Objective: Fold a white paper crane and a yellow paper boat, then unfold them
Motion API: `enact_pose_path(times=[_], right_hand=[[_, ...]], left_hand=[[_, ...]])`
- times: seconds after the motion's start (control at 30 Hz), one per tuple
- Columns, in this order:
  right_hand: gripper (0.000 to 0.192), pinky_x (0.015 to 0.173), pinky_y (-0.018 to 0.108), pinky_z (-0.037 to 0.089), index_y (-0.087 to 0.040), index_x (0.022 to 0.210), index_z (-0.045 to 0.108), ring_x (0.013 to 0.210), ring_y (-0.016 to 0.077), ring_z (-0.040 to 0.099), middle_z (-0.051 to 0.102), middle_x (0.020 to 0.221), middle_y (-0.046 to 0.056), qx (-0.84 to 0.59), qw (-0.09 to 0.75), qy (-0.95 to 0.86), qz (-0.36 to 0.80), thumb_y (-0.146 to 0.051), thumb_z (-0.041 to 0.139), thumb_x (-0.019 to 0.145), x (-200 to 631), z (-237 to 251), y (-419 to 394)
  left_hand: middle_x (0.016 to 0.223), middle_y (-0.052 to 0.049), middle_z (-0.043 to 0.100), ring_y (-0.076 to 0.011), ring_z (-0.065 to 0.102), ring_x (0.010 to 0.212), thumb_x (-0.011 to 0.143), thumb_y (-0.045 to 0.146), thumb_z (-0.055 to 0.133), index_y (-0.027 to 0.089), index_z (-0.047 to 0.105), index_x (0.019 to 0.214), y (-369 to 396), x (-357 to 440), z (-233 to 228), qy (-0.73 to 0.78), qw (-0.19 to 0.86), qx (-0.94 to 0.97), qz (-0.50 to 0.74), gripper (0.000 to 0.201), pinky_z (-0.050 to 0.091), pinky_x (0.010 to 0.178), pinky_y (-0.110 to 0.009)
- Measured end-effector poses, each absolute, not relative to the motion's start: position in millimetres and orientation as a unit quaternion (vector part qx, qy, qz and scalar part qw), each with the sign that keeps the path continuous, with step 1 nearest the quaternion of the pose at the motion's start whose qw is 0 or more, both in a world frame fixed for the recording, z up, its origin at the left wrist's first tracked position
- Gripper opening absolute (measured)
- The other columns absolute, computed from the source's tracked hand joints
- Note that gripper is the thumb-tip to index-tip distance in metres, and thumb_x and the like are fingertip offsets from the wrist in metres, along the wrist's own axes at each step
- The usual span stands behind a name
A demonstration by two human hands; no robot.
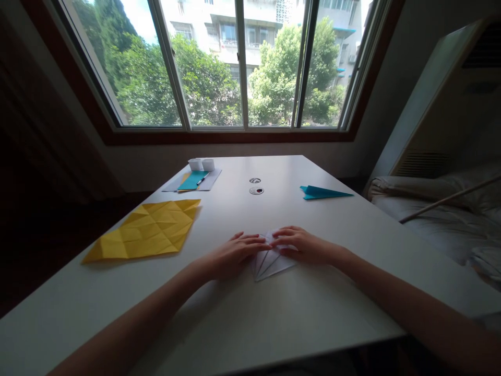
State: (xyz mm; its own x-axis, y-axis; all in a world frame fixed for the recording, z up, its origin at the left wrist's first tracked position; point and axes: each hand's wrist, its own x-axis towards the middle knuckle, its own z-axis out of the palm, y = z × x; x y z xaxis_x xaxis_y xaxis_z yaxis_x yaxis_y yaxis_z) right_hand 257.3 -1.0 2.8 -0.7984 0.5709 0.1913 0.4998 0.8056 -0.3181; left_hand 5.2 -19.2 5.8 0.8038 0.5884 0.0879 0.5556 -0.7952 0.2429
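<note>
A folded sheet of white paper (270, 263) lies on the table in front of me, with crease lines running to a point at its near end. My left hand (238, 253) rests over its left side, fingers stretched out and pressing on the top. From the other side my right hand (299, 243) lies on the paper's upper right part, its fingers apart and slightly bent. The fingertips of both hands almost meet at the middle of the paper. Part of the sheet is hidden under them.
An unfolded, creased yellow sheet (152, 230) lies left. A blue paper plane (325, 192) lies right. Two small discs (256, 191) sit mid-table. Farther back left are paper sheets (214, 180), a pen (202, 179) and two white cups (209, 165). The white table (235, 324) faces a window.
</note>
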Motion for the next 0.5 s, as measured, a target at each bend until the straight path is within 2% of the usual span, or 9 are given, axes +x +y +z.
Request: enact_pose_path(times=[0.1,0.17,0.33,0.5], right_hand=[[0.033,0.095,0.038,0.035,-0.033,0.116,0.056,0.111,0.0206,0.048,0.058,0.116,0.004,-0.296,0.130,-0.940,0.107,-0.035,0.051,0.084,255.6,3.2,-2.9],[0.033,0.090,0.039,0.038,-0.033,0.114,0.058,0.105,0.0219,0.051,0.059,0.110,0.005,-0.313,0.126,-0.938,0.081,-0.040,0.052,0.082,253.4,4.1,-6.0],[0.038,0.090,0.044,0.036,-0.032,0.111,0.060,0.094,0.0231,0.053,0.060,0.098,0.008,-0.336,0.131,-0.932,0.028,-0.051,0.052,0.079,248.1,3.0,-12.8],[0.032,0.087,0.041,0.037,-0.032,0.107,0.062,0.087,0.0193,0.055,0.061,0.091,0.006,-0.349,0.147,-0.925,0.037,-0.040,0.037,0.089,242.6,-0.9,-13.8]], left_hand=[[0.121,-0.004,0.056,-0.0183,0.050,0.111,0.089,0.023,0.039,0.028,0.050,0.120,-16.1,4.9,4.5,0.347,0.068,0.929,0.107,0.033,0.036,0.095,-0.035],[0.113,-0.006,0.060,-0.0201,0.053,0.103,0.089,0.028,0.040,0.025,0.054,0.115,-15.3,5.0,4.3,0.404,0.030,0.907,0.110,0.030,0.041,0.088,-0.035],[0.096,-0.010,0.062,-0.0237,0.057,0.087,0.088,0.043,0.035,0.020,0.063,0.094,-18.4,7.8,7.5,0.512,-0.028,0.855,0.073,0.037,0.044,0.074,-0.037],[0.097,-0.009,0.061,-0.0232,0.056,0.089,0.085,0.045,0.040,0.020,0.064,0.094,-25.5,13.1,12.0,0.525,0.009,0.848,0.073,0.035,0.044,0.072,-0.034]])
